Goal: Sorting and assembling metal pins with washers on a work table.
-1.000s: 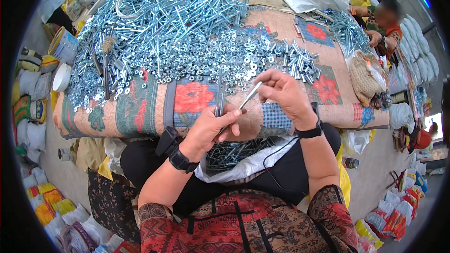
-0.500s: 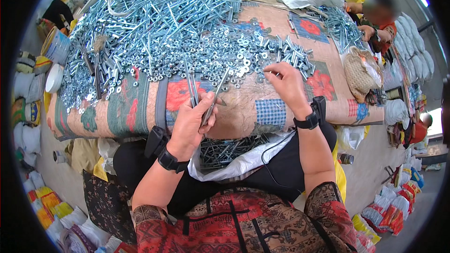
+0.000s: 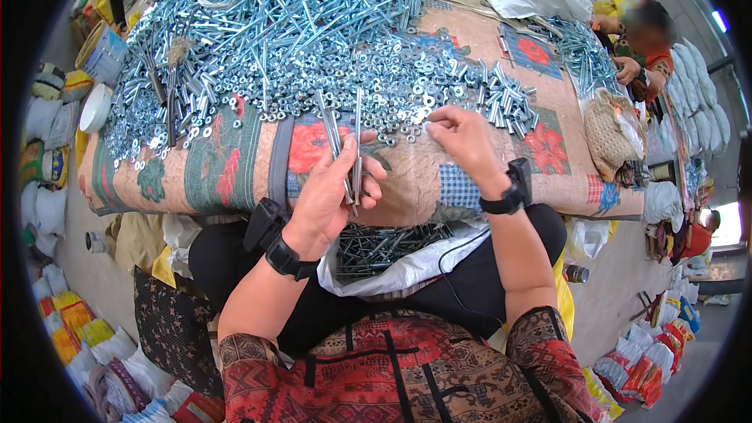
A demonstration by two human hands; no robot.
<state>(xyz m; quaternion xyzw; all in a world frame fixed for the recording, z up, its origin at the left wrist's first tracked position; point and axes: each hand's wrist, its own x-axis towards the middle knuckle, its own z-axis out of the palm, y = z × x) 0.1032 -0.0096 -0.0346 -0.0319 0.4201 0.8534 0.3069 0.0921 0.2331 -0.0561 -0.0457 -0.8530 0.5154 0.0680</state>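
My left hand is closed around several long metal bolts, which stick up between its thumb and fingers in a loose fan. To its right, my right hand pinches thumb and forefinger together at the near edge of the hardware. Whatever lies between those fingertips is too small to make out. Just beyond both hands spread many loose nuts and washers. Behind these rises a big heap of long bolts, and short metal sleeves lie to the right.
A patterned quilt covers the table. On my lap, a white sack holds more bolts. A woven bag sits at the right edge, near another person at a smaller bolt pile. Dark tools lie at left.
My right hand has shifted slightly left, toward the left hand. The bolts in my left hand have turned more upright, and its fingers have loosened a little. The view has shifted slightly.
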